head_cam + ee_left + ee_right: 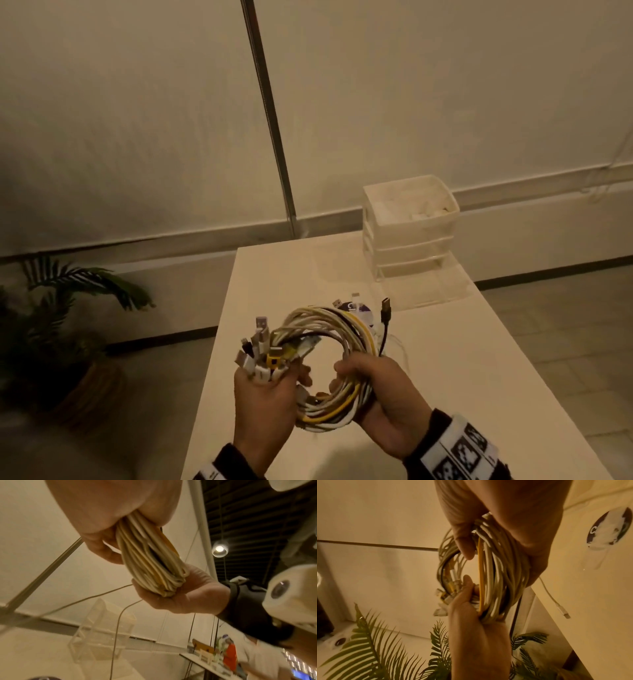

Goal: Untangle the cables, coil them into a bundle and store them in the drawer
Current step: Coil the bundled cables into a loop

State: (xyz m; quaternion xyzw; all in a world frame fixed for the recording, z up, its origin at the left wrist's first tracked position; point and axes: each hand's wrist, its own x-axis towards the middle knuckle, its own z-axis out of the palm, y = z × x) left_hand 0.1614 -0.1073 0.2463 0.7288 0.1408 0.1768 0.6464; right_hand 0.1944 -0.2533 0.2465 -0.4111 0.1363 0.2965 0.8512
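Note:
A coil of white, yellow and black cables (329,346) hangs in the air above the near part of the white table (445,359). My left hand (270,387) grips its left side, where several plug ends (260,349) stick up. My right hand (370,380) grips the right side of the coil (496,568), thumb inside the loop. From the left wrist view the strands (150,563) run between both palms. A black plug (386,310) juts up at the far side. The white drawer unit (407,226) stands at the table's far end, its bottom drawer (428,287) pulled open.
A round dark-and-white disc (358,310) lies on the table behind the coil, with a loose white cable (556,601) beside it. A potted palm (68,325) stands on the floor left of the table. A metal pole (270,120) rises behind the table.

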